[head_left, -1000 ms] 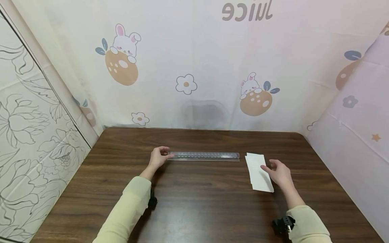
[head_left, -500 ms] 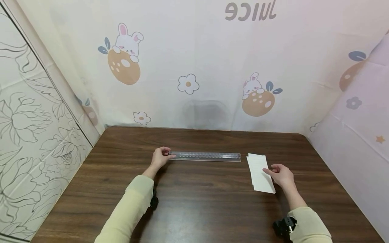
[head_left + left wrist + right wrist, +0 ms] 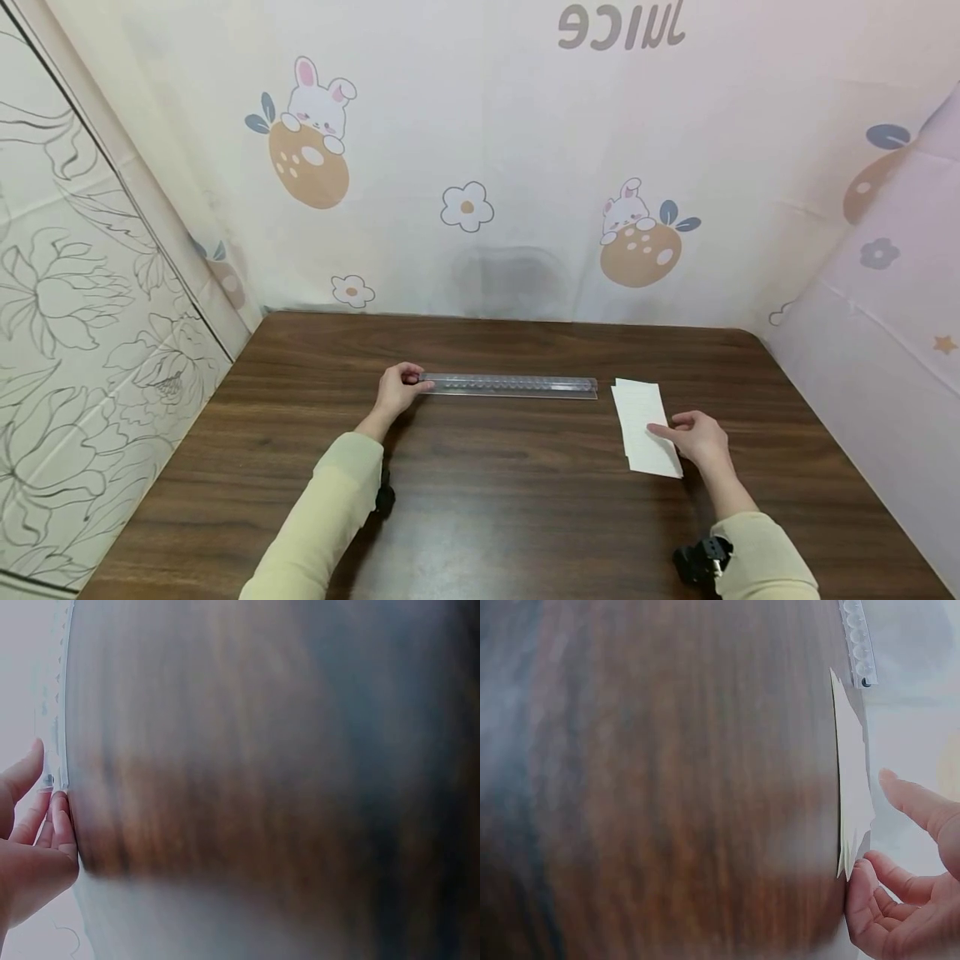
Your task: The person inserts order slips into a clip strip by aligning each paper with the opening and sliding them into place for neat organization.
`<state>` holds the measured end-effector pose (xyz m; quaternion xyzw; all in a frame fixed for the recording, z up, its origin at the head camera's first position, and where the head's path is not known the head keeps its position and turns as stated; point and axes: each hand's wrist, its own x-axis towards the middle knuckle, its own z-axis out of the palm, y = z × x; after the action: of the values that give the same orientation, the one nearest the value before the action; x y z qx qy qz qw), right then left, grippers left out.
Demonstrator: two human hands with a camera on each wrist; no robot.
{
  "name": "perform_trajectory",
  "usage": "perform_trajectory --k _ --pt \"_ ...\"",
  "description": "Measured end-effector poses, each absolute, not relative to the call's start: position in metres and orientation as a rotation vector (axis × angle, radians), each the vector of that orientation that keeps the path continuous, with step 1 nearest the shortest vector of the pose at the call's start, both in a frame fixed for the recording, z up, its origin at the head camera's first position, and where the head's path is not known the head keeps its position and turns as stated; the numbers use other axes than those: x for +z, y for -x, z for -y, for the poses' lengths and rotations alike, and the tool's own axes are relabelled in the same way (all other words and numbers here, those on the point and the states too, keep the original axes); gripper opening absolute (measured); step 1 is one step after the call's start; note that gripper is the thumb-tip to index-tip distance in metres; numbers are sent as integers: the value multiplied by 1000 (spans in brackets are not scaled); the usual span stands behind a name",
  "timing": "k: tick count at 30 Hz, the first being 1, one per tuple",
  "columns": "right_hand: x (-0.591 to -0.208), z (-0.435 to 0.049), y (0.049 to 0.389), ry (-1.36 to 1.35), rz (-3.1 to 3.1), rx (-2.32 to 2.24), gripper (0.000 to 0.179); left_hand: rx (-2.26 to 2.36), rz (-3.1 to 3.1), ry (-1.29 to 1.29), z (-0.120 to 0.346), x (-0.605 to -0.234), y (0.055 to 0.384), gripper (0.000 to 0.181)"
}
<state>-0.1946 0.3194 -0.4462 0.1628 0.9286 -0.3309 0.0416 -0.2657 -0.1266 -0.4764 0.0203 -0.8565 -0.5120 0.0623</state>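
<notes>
A long clear plastic strip (image 3: 510, 386) with a row of small rounded bumps lies crosswise on the table. My left hand (image 3: 396, 389) is at its left end; in the left wrist view the thumb and fingers of that hand (image 3: 37, 832) stand apart around the strip's end. Right of the strip lies a small stack of white paper slips (image 3: 641, 421), slightly fanned. My right hand (image 3: 697, 436) is at the stack's right edge, thumb above the paper. In the right wrist view a gap shows between its thumb and the slips (image 3: 851, 780), with the fingertips close to their near end.
Both lie on a dark wood-grain table (image 3: 510, 500). A pale printed curtain (image 3: 525, 167) hangs along the back edge, with more cloth at the right. A flower-patterned panel (image 3: 82, 333) stands at the left.
My right hand has lowered slightly towards the paper's right edge. My left hand stays at the strip's end. The whole head view has shifted a little.
</notes>
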Motion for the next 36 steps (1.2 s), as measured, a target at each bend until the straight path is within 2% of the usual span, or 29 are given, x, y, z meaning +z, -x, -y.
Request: perform_trajectory --k 9,22,36 --pt "-446 -318 196 -522 -2823 -978 71 -1525 2572 -83 125 -477 264 22" --pt "-444 -319 196 -514 -2812 -980 56 -1534 2577 -105 124 -477 264 21" --pt "-443 -317 195 -544 -2822 -1005 53 -1555 2580 -110 124 -477 265 20"
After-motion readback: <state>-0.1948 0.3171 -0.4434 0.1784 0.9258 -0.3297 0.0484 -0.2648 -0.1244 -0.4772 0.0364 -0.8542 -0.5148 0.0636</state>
